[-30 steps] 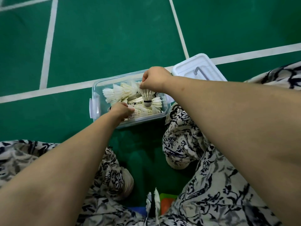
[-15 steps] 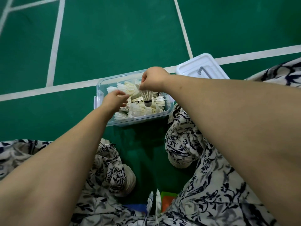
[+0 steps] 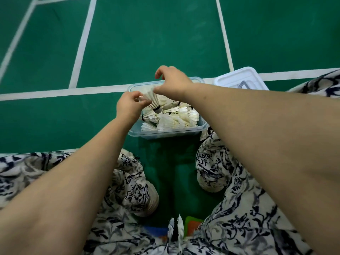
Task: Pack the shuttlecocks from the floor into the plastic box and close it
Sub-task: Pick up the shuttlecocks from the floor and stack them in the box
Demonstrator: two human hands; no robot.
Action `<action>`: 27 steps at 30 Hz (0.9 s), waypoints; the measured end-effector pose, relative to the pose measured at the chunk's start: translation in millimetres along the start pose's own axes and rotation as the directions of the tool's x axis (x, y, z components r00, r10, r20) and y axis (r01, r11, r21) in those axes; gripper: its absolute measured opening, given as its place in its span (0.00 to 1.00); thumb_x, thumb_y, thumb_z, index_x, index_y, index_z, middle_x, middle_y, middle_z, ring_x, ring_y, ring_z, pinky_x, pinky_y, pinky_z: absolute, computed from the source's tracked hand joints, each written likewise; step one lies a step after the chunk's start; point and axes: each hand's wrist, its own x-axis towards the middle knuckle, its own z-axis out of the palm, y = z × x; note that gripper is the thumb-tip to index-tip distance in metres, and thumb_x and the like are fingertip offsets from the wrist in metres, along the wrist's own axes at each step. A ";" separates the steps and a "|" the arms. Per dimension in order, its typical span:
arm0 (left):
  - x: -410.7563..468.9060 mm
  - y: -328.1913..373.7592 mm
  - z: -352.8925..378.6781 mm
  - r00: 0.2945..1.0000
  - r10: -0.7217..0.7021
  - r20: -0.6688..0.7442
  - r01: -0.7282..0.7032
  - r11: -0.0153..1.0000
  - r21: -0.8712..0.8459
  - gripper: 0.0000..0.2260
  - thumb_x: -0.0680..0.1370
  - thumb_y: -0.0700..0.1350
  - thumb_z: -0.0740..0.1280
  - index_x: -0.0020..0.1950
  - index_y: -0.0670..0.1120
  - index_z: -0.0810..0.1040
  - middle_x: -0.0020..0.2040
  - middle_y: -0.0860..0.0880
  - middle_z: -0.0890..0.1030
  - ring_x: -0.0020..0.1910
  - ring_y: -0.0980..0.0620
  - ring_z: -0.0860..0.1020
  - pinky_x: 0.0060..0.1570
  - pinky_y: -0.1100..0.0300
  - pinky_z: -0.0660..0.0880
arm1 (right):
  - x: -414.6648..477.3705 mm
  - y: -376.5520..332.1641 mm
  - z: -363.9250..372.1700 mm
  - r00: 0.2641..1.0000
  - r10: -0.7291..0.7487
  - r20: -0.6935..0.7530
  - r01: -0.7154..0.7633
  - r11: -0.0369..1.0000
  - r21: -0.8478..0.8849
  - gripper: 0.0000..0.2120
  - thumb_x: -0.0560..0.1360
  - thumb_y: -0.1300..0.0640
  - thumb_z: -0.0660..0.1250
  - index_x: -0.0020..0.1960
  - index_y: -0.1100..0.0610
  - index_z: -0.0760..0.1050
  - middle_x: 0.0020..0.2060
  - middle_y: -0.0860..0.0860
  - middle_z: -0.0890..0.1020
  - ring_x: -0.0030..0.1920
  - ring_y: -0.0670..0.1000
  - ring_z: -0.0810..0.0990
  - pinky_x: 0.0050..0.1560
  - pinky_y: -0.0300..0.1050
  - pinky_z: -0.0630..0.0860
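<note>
Over the box [image 3: 165, 132], meets both hands on one shuttlecock [image 3: 153, 101]; pinches its feather rim with the left hand [image 3: 128, 105], which is up from the near left of the box where it lay half a second ago. Rests the right hand [image 3: 173, 81] on the top of the feathers by one fingertip or the thumb, with another finger lifted and arched clear; no longer the tight fist of a moment before; cannot tell whether that hand grips at all.

Holds the shuttlecock tilted, cork down and to the right, just above the pile [image 3: 174, 117]; had it hanging straight down from the right hand earlier.

Leaves the box open on the green floor [image 3: 147, 43], far rim against a white line [image 3: 55, 92], heaped with white shuttlecocks lying on their sides; leaves the lid [image 3: 239, 79] flat just beside the box's far right corner, as before.

Has patterned trousers [image 3: 239, 218] at both sides and a shoe [image 3: 152, 199] near the box; has a stray [image 3: 177, 227] standing low between the knees, beside something orange and green, in the same place as before.
</note>
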 end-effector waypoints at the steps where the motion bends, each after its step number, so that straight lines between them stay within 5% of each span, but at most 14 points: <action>1: 0.4 -4.9 -0.2 0.997 -0.049 -0.055 0.047 0.998 -0.034 0.09 0.71 0.45 0.72 0.45 0.41 0.81 0.48 0.44 0.78 0.46 0.47 0.76 0.43 0.60 0.69 | -0.3 0.6 -0.3 1.000 0.013 -0.007 -0.013 1.000 0.005 0.20 0.73 0.54 0.65 0.64 0.54 0.69 0.62 0.55 0.72 0.60 0.55 0.73 0.55 0.43 0.68; 4: 1.0 -13.6 -0.5 0.964 -0.179 -0.195 0.168 0.983 -0.072 0.13 0.72 0.47 0.71 0.52 0.41 0.81 0.66 0.44 0.69 0.63 0.47 0.71 0.60 0.61 0.66 | -2.9 4.7 1.7 0.998 0.046 0.031 -0.045 0.998 -0.036 0.20 0.74 0.54 0.63 0.66 0.55 0.68 0.63 0.55 0.72 0.60 0.56 0.73 0.54 0.44 0.69; 10: -3.3 -10.1 4.8 0.972 -0.217 -0.095 0.217 0.976 -0.009 0.06 0.69 0.53 0.70 0.41 0.53 0.81 0.45 0.48 0.83 0.56 0.43 0.76 0.57 0.47 0.73 | -6.1 15.4 2.8 0.990 0.082 0.113 -0.066 0.989 -0.136 0.21 0.76 0.56 0.61 0.68 0.56 0.65 0.61 0.56 0.75 0.56 0.56 0.75 0.50 0.46 0.71; 16: -12.0 -7.2 18.7 0.974 -0.212 0.082 0.203 0.973 0.105 0.07 0.73 0.50 0.70 0.39 0.48 0.77 0.39 0.47 0.79 0.41 0.48 0.75 0.42 0.60 0.69 | -9.1 23.1 2.0 0.989 0.105 0.104 -0.090 0.986 -0.138 0.23 0.76 0.56 0.61 0.70 0.56 0.62 0.58 0.55 0.77 0.49 0.54 0.75 0.47 0.46 0.72; 20: -14.2 -5.2 25.8 0.948 -0.263 0.178 0.265 0.964 0.012 0.06 0.74 0.48 0.69 0.41 0.46 0.78 0.41 0.46 0.80 0.42 0.48 0.76 0.41 0.59 0.70 | -10.8 28.3 0.8 0.988 0.114 0.105 -0.097 0.983 -0.157 0.22 0.76 0.56 0.60 0.70 0.55 0.62 0.56 0.55 0.78 0.46 0.54 0.74 0.44 0.45 0.70; 24: -15.4 -12.5 33.4 0.909 -0.314 0.272 0.323 0.946 0.015 0.09 0.76 0.46 0.67 0.52 0.43 0.81 0.52 0.43 0.82 0.52 0.44 0.78 0.55 0.54 0.74 | -12.0 31.5 0.9 0.986 0.118 0.119 -0.097 0.980 -0.173 0.22 0.77 0.56 0.60 0.69 0.55 0.62 0.56 0.55 0.78 0.46 0.54 0.75 0.42 0.44 0.69; 27: -12.8 -11.3 36.6 0.889 -0.307 0.341 0.298 0.951 0.078 0.12 0.77 0.43 0.66 0.56 0.39 0.79 0.54 0.39 0.81 0.48 0.45 0.76 0.57 0.52 0.73 | -13.5 34.4 -1.6 0.984 0.124 0.127 -0.101 0.980 -0.168 0.22 0.77 0.56 0.60 0.69 0.56 0.62 0.54 0.55 0.78 0.45 0.54 0.75 0.42 0.44 0.70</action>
